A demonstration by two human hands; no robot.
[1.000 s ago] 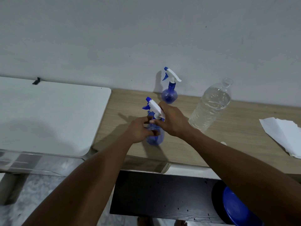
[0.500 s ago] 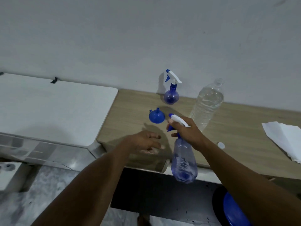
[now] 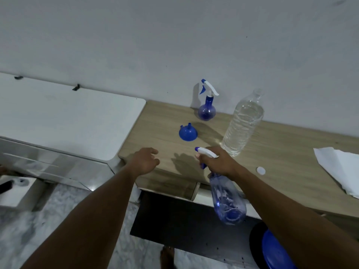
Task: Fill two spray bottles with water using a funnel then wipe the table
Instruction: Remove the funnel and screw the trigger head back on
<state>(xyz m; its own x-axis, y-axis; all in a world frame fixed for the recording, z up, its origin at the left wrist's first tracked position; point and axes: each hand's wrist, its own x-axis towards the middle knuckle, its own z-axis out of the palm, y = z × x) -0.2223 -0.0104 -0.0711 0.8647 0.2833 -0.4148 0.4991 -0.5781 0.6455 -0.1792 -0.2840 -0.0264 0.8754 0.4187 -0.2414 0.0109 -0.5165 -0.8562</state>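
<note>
My right hand [image 3: 218, 162] grips a blue spray bottle [image 3: 228, 200] by its white trigger head, holding it in the air over the wooden table's [image 3: 165, 117] front edge. My left hand [image 3: 144, 160] hovers above the table's left front corner, fingers loosely curled, holding nothing. A second blue spray bottle [image 3: 206, 107] stands by the wall. A blue funnel [image 3: 188, 133] lies mouth down in front of it. An uncapped clear water bottle [image 3: 242, 125] stands to the right.
A small white cap [image 3: 260, 170] lies on the table right of my right hand. White paper towels [image 3: 340, 167] lie at the table's right end. A white cabinet [image 3: 58, 117] adjoins the table on the left. A blue stool [image 3: 275, 251] sits below at right.
My right hand has lifted the spray bottle off the table and brought it toward me. My left hand let go of the bottle and moved left. The funnel is now uncovered.
</note>
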